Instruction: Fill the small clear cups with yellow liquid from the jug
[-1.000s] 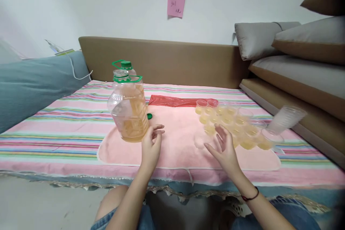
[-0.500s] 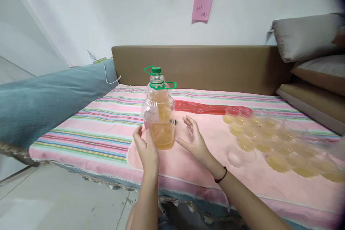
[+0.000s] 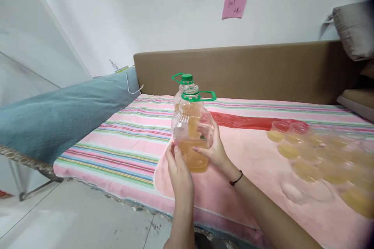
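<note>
A clear plastic jug [image 3: 195,157], part-filled with amber liquid, stands upright on the pink cloth. Its mouth is uncapped, and a green ring handle [image 3: 207,96] circles the neck. My right hand [image 3: 215,149] wraps its right side, with the thumb across the front and the fingers behind. Against the lower left side rest the bent fingers of my left hand [image 3: 179,167]. Directly behind stands a second jug with a green cap [image 3: 187,78], mostly hidden. A small green object [image 3: 202,137] shows through the front jug's right side.
Several clear cups [image 3: 288,149] of yellowish liquid stand at the right, partly blurred. A red plastic strip [image 3: 245,120] lies behind them. The striped bedding [image 3: 117,140] ends at a brown backboard [image 3: 248,72], with a blue-covered armrest [image 3: 87,97] at left.
My hands have closed in from both sides onto the front jug; the right hand was apart from it before. The view has shifted, so the scene sits farther right.
</note>
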Available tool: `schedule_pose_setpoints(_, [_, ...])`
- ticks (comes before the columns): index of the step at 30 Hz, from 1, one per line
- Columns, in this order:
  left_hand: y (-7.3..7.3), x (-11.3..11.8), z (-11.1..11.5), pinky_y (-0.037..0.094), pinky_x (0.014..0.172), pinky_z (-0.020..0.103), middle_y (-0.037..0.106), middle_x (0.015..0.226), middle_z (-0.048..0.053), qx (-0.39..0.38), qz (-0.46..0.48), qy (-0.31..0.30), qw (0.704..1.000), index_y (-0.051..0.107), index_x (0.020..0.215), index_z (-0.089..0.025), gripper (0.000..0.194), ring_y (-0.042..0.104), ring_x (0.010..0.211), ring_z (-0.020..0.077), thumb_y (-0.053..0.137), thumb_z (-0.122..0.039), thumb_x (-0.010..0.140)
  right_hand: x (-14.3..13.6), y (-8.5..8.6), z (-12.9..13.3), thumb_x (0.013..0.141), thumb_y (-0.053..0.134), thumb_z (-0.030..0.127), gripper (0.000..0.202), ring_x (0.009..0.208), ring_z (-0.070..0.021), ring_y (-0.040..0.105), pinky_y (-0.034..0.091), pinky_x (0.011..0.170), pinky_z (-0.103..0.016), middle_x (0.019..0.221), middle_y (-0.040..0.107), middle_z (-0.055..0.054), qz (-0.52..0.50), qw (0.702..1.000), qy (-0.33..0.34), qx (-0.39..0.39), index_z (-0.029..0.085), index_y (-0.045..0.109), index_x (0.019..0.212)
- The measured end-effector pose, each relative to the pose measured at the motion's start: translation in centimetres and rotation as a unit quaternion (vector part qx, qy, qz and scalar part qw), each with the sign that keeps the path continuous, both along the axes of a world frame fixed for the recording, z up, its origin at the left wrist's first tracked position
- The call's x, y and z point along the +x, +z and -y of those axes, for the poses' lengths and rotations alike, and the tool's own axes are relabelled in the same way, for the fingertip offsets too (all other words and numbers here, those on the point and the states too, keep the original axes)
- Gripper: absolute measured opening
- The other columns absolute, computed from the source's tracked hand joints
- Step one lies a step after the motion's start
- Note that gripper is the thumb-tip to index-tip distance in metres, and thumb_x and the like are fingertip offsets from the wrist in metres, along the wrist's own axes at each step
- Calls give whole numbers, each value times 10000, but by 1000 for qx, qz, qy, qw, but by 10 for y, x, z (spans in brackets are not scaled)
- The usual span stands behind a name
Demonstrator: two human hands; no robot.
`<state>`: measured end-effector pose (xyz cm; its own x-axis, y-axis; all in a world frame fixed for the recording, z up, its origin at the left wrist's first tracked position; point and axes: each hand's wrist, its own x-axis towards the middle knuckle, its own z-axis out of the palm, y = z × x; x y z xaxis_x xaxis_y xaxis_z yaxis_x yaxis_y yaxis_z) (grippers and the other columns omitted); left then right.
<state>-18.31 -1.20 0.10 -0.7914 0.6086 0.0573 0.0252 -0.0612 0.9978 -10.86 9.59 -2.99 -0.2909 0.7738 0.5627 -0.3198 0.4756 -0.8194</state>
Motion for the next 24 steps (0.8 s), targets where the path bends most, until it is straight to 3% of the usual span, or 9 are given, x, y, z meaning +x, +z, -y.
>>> schedule_pose_setpoints(5, [-4, 2, 1, 359, 1095, 402, 545, 1354, 108, 18, -5, 9, 1000, 501, 1271, -206, 475, 468, 1300, 234, 303, -502, 956, 7, 7, 15, 556, 895, 385, 1202, 1180, -281, 534, 398, 1062, -552, 1205, 541, -67, -38, 999, -32, 2, 353, 128, 1481])
schedule_pose_setpoints(10, [-5, 3, 0, 371, 1086, 417, 539, 1370, 135, 83, 25, -45, 995, 492, 1259, -185, 497, 523, 1254, 228, 293, -528, 959, 49, 33, 38, 626, 843, 462, 1117, 1177, -287, 564, 419, 1054, -556, 1246, 556, -79, -48, 996, -73, -11, 358, 137, 1484])
schedule_pose_setpoints(13, [-5, 11, -1, 415, 1042, 414, 610, 1293, 142, 127, 46, -153, 979, 518, 1244, -175, 551, 596, 1165, 226, 332, -590, 933, 89, 50, 55, 680, 787, 537, 1069, 1160, -291, 588, 440, 1036, -566, 1265, 569, -82, -27, 994, -107, 2, 375, 116, 1497])
schedule_pose_setpoints(17, [-5, 34, 4, 458, 979, 394, 638, 1258, 141, 147, 24, -327, 933, 555, 1235, -180, 542, 626, 1103, 229, 425, -590, 906, 148, 62, 86, 655, 791, 572, 1091, 1143, -325, 599, 466, 993, -588, 1234, 601, -92, -2, 989, -150, -9, 385, 140, 1510])
schedule_pose_setpoints(21, [-2, 72, 14, 462, 951, 359, 616, 1285, 122, 161, 2, -469, 869, 521, 1312, -227, 503, 612, 1087, 218, 511, -514, 898, 206, 58, 120, 622, 808, 568, 1058, 1139, -337, 607, 497, 973, -546, 1253, 599, -102, 60, 975, -211, -43, 391, 238, 1495])
schedule_pose_setpoints(24, [0, 102, 17, 486, 871, 339, 584, 1308, 126, 150, 28, -573, 805, 461, 1384, -254, 600, 625, 1006, 217, 587, -500, 852, 250, 49, 145, 616, 790, 593, 1017, 1145, -345, 607, 525, 951, -501, 1278, 595, -124, 112, 954, -268, -67, 364, 308, 1482])
